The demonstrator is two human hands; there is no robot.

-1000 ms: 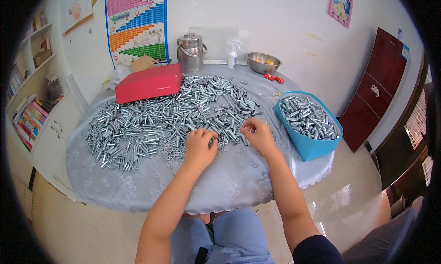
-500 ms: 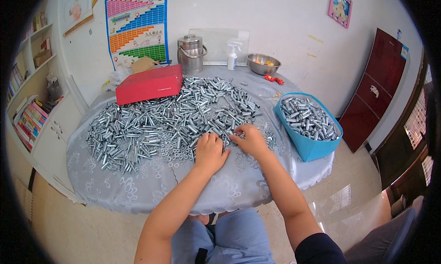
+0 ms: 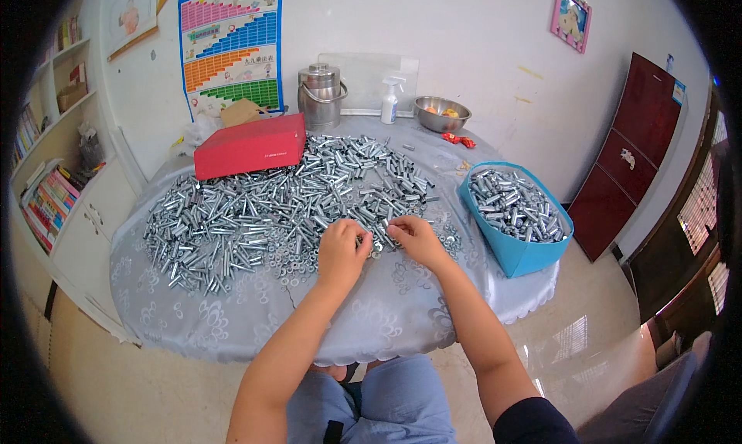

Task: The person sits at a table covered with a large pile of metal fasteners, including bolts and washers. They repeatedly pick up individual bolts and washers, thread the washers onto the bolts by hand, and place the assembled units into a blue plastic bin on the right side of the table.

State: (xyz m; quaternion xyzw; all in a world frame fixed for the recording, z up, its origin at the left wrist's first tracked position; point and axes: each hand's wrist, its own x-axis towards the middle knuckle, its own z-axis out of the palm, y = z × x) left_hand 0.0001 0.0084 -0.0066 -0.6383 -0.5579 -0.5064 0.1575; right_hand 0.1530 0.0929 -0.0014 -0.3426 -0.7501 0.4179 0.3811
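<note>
- Head view, only one supplied. A round tabletop (image 3: 232, 328) under a pale blue-grey patterned cloth carries all the work.
- Hands: two, both the person's own. The left hand (image 3: 342, 252) and the right hand (image 3: 415, 239) rest close together at the near edge of the metal heap, towards the tabletop's middle.
- Grip: fingertips of both hands are curled and pinched around a small metal part (image 3: 376, 245) held between them; whether it is one piece or two cannot be told.
- Loose silver sleeves and bolts (image 3: 255, 212): far too many to count, spread across the left and middle of the tabletop up to its far edge, with small washers scattered along the near fringe.
- Blue bin (image 3: 525, 258): one, at the right edge of the tabletop, overhanging slightly, filled with the same silver parts.
- Red box (image 3: 249, 145): one, closed, at the far left, lying against the heap.
- Far edge: one steel lidded canister (image 3: 321, 96), one white spray bottle (image 3: 391, 102), one steel bowl (image 3: 442, 113) with small items inside, and red wrappers (image 3: 458, 140) just beside it.
- Obstruction: the hands cover part of the heap's near edge and hide the held part's shape.
- Surroundings: a bookshelf (image 3: 46, 181) stands left of the table, a dark red cabinet (image 3: 626, 158) right.
</note>
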